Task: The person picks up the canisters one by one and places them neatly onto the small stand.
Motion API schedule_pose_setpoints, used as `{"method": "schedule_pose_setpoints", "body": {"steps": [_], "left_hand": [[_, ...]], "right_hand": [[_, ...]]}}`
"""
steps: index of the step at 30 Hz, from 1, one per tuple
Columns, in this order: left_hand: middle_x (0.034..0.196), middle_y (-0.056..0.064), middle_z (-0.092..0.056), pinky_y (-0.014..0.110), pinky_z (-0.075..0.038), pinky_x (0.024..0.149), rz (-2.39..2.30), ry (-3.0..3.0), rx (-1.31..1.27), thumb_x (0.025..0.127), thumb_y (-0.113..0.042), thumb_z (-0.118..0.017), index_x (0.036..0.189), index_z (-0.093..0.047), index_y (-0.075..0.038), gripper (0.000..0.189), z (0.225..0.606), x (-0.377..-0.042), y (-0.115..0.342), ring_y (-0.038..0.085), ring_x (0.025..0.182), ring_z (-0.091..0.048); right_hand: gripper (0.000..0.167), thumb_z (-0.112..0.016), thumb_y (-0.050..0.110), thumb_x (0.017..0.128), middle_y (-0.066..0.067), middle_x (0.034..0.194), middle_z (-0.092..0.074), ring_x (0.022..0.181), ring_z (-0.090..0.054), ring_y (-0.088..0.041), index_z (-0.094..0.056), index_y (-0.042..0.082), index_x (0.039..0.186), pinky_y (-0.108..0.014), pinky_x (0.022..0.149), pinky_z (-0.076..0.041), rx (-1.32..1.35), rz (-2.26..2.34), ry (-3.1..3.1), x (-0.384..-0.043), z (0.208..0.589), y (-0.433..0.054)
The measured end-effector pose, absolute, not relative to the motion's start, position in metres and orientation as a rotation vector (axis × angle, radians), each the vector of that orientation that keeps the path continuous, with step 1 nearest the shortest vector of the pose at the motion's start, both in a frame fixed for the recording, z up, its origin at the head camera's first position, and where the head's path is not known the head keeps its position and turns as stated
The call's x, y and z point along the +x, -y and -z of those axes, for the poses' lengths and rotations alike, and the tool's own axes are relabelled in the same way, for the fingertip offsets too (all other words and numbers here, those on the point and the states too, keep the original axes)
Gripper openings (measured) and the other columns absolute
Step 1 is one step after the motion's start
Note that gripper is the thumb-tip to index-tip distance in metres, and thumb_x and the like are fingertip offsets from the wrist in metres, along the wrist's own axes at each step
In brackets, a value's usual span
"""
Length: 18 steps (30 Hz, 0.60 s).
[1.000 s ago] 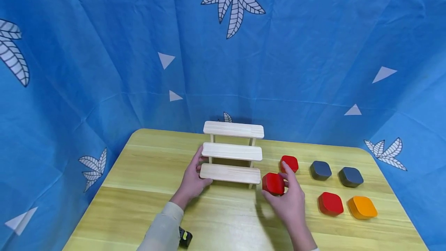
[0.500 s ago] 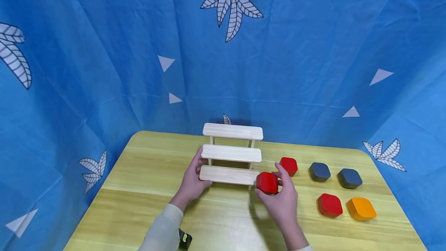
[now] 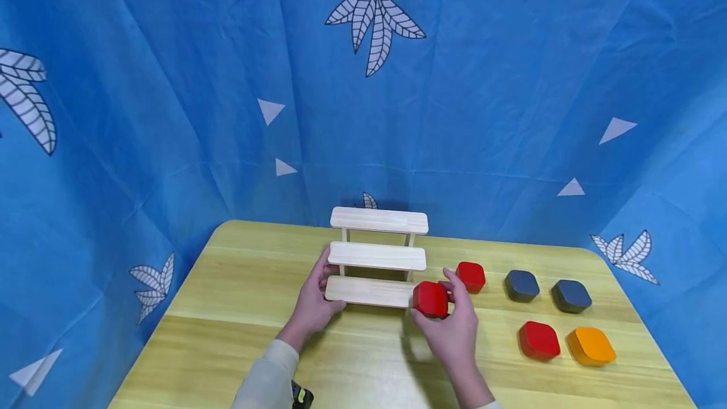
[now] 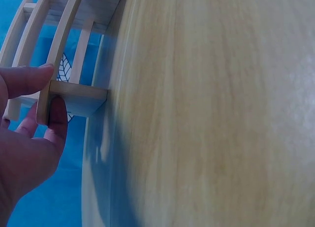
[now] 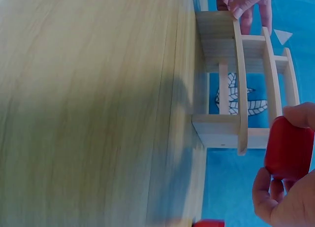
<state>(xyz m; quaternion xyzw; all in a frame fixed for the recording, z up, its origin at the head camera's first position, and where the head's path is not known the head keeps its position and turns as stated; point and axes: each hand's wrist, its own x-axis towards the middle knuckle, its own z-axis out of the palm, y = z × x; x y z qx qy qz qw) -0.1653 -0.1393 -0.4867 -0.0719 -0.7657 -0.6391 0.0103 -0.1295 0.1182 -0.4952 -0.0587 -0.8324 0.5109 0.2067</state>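
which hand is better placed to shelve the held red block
Probably the right hand: it holds that red block near the right end of the wooden shelf, while the left hand grips its left end.

Head view forward and down, wrist views nearer, turned sideways, all sharing the shelf

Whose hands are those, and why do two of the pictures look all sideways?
They're a person's bare hands; there's no robot. The upright picture comes from a camera on the person's head. The sideways ones come from cameras on each wrist, which tilt with the hands. The left hand grips one end of a small wooden three-step shelf. The right hand holds a red block near the other end. On the table lie two red ones, two dark gray ones and an orange one.
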Motion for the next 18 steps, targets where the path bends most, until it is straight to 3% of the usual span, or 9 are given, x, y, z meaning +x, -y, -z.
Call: {"method": "schedule_pose_setpoints", "body": {"steps": [12, 18], "left_hand": [[0.139, 0.024, -0.048, 0.041, -0.054, 0.085, 1.989, 2.390, -0.212, 0.071, 0.030, -0.066, 0.160, -0.018, -0.010, 0.109, 0.489, -0.164, 0.139, 0.042, 0.118, -0.052], [0.139, 0.024, -0.047, 0.040, -0.055, 0.083, 2.007, 2.375, -0.220, 0.072, 0.030, -0.065, 0.161, -0.018, -0.011, 0.109, 0.490, -0.165, 0.139, 0.042, 0.119, -0.051]], "right_hand": [[0.096, -0.096, 0.004, 0.058, -0.010, 0.128, -0.061, 0.108, -0.057, -0.027, -0.051, 0.013, 0.142, -0.039, 0.076, -0.056, -0.133, -1.516, 2.286, -0.133, 0.494, -0.104], [0.097, -0.096, 0.005, 0.059, -0.008, 0.128, -0.061, 0.108, -0.057, -0.027, -0.050, 0.014, 0.143, -0.042, 0.076, -0.057, -0.137, -1.545, 2.285, -0.135, 0.493, -0.096]]}}
